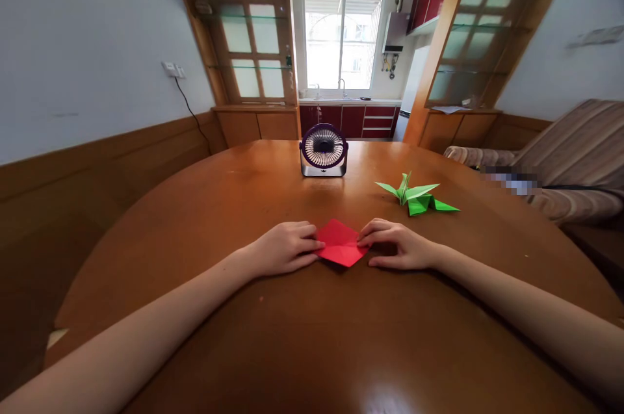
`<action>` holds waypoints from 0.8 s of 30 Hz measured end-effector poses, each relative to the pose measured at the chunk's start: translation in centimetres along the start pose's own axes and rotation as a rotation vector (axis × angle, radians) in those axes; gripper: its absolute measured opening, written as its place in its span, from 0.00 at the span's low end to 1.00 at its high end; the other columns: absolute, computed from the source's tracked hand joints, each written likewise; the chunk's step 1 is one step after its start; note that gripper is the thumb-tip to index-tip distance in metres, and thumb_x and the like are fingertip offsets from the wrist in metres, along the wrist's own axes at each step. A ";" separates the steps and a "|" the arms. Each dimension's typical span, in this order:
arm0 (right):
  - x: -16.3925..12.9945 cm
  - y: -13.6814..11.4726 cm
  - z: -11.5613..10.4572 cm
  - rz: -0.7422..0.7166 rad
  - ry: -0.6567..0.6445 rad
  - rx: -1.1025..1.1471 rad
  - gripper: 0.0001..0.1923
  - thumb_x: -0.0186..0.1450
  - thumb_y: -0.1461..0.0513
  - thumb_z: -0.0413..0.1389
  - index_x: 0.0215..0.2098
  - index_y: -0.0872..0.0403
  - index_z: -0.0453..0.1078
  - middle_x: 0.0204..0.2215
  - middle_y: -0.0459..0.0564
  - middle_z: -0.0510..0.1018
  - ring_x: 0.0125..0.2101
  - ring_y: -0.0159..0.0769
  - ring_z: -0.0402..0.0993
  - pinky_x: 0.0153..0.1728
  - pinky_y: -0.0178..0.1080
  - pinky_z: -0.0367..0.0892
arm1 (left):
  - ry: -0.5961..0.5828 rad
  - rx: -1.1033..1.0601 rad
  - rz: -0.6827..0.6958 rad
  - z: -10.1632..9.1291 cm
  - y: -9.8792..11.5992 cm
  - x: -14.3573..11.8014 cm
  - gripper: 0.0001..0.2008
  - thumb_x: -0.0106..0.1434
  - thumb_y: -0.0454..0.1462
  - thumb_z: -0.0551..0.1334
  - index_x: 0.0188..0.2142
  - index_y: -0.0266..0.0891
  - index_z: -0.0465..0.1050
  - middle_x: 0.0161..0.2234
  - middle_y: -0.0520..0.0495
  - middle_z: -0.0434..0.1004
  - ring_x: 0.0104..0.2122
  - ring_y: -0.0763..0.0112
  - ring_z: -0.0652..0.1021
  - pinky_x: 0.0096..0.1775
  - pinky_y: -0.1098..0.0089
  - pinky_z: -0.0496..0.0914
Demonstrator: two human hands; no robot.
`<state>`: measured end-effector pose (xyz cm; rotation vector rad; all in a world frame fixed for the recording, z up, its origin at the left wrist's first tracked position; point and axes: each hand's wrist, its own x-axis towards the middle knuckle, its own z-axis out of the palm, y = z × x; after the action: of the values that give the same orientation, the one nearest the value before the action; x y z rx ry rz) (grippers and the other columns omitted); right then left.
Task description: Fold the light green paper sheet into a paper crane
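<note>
Red paper (340, 242) folded to a flat diamond, early in the folding, no figure formed yet.
Left hand (285, 247) and right hand (394, 245) press fingertips on its side corners, on the desk (312, 336); behind-right lies 1 finished green paper crane (415, 195).

We sit at a round wooden table (195, 284); pale walls (73, 43) with wood wainscot, glazed partitions, daylit kitchen window (342, 41), striped sofa (575, 160) right.
</note>
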<state>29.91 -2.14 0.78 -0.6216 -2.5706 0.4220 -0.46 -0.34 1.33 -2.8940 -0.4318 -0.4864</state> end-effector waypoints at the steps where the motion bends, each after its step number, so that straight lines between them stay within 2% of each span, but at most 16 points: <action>1: -0.1 0.1 0.0 0.003 0.007 -0.015 0.14 0.64 0.57 0.58 0.46 0.54 0.73 0.43 0.55 0.74 0.44 0.39 0.69 0.47 0.43 0.66 | 0.010 -0.044 -0.016 -0.1 -0.1 -0.1 0.14 0.69 0.40 0.53 0.43 0.38 0.75 0.36 0.43 0.74 0.34 0.68 0.74 0.37 0.70 0.68; 8: -0.1 0.8 0.2 0.047 0.084 -0.089 0.11 0.68 0.58 0.53 0.39 0.54 0.76 0.35 0.53 0.74 0.37 0.36 0.70 0.41 0.41 0.66 | 0.011 -0.276 -0.185 -0.6 -0.5 -0.1 0.16 0.65 0.45 0.58 0.27 0.38 0.73 0.27 0.49 0.70 0.28 0.73 0.70 0.32 0.73 0.63; 14: 0.2 0.9 0.4 0.173 0.121 -0.085 0.15 0.69 0.56 0.50 0.32 0.55 0.73 0.31 0.51 0.72 0.34 0.35 0.68 0.38 0.40 0.65 | -0.018 -0.408 -0.374 -0.7 -0.9 0.4 0.17 0.62 0.48 0.61 0.24 0.38 0.71 0.26 0.51 0.71 0.30 0.72 0.71 0.38 0.70 0.63; 20: 0.8 0.5 1.3 0.337 0.219 -0.090 0.14 0.67 0.56 0.52 0.27 0.55 0.69 0.30 0.50 0.70 0.32 0.35 0.66 0.35 0.38 0.63 | -0.075 -0.518 -0.636 -0.5 -0.9 0.6 0.22 0.60 0.53 0.60 0.22 0.38 0.71 0.30 0.49 0.71 0.32 0.69 0.72 0.37 0.69 0.65; 24: 0.9 0.4 1.8 0.421 0.263 -0.078 0.14 0.66 0.57 0.53 0.26 0.55 0.69 0.30 0.50 0.70 0.32 0.35 0.66 0.34 0.38 0.63 | -0.062 -0.501 -0.713 -0.3 -1.0 0.6 0.23 0.57 0.55 0.60 0.20 0.38 0.71 0.33 0.47 0.71 0.34 0.67 0.72 0.38 0.68 0.65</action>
<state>28.41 -1.70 -0.58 -1.1719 -2.2098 0.3465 -0.32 0.66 1.90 -3.1420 -1.5767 -0.6763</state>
